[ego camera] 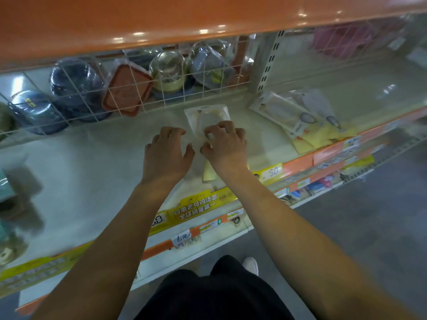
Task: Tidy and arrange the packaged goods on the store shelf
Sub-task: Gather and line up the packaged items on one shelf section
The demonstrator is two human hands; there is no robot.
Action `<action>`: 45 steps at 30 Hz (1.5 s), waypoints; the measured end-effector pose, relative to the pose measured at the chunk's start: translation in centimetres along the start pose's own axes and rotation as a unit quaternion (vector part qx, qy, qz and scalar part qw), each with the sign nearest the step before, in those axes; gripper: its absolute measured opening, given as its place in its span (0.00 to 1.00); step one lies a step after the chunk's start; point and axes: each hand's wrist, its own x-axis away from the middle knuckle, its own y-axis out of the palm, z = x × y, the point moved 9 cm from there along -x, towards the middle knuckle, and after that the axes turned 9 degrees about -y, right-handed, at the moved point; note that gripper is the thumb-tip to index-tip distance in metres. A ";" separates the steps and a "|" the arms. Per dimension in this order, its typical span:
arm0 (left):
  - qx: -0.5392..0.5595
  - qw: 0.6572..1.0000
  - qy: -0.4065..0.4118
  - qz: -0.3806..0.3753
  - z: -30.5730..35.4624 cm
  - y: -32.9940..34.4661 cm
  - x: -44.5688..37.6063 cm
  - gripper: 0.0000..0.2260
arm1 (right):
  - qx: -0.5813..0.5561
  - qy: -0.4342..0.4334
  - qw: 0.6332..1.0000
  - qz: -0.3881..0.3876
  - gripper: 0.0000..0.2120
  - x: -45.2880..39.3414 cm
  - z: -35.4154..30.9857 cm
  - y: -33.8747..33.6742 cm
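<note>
Reaching over the cream shelf (76, 162) at the centre of the frame, a person's right hand (225, 144) pinches a flat white packet (208, 115) with curled fingers, its grip closed on the near end, apparently to square it up. The left hand (167, 150) hovers just beside it, fingers loosely spread and holding nothing, seemingly ready to steady it. More packets (298, 114) lie askew at right; wrapped containers (76, 82) sit behind a wire divider (129, 93) at upper left.
</note>
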 end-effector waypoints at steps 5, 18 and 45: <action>0.004 1.000 0.022 -0.018 4.5 2.5 -0.5 0.17 | -0.016 0.008 0.999 0.041 0.15 -0.5 3.9 -2.7; -0.037 0.999 0.001 -0.039 21.2 10.7 -2.8 0.17 | -0.033 0.012 0.995 0.092 0.18 -3.7 22.0 -10.7; -0.080 0.995 -0.063 0.004 24.9 13.0 -3.1 0.18 | -0.113 -0.100 0.987 0.051 0.19 -5.1 24.2 -10.4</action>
